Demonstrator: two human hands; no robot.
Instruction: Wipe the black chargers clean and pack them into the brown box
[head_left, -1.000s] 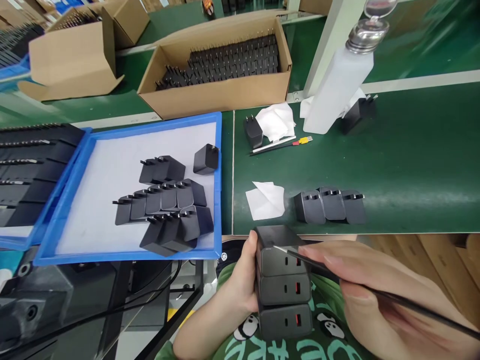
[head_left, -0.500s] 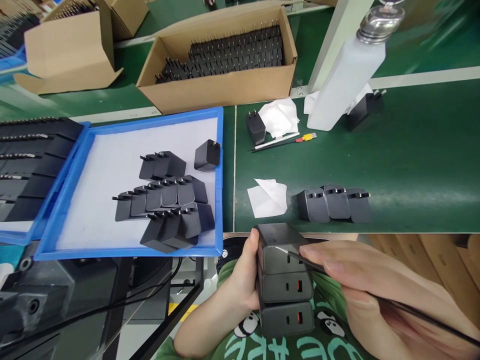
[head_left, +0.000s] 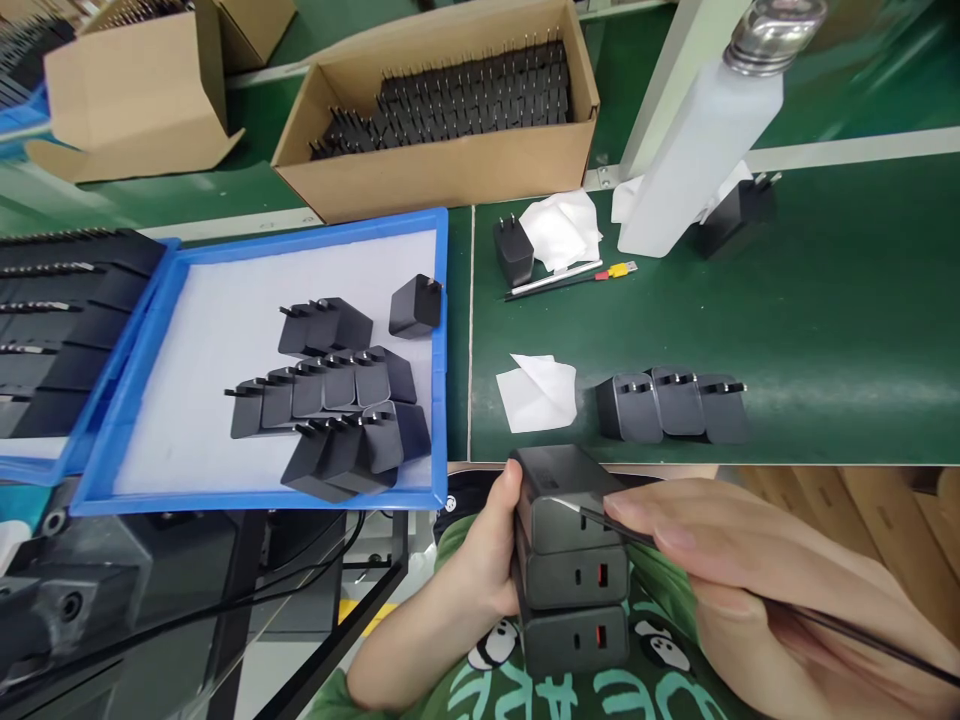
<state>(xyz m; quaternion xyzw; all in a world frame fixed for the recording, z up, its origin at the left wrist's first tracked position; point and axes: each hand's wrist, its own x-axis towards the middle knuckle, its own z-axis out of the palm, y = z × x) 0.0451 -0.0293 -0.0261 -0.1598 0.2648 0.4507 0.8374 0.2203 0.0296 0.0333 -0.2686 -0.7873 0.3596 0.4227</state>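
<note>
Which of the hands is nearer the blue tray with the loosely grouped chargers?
Left. The left hand, holding a stack of chargers, is just off the near right corner of the blue tray; the right hand, holding a thin black tool, is farther right, beyond that stack.

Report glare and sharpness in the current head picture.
Head view: pale sheen on the green tabletop; head view: bright highlights on the metal cap of the white bottle; head view: held black chargers sharp enough to show red ports.
</note>
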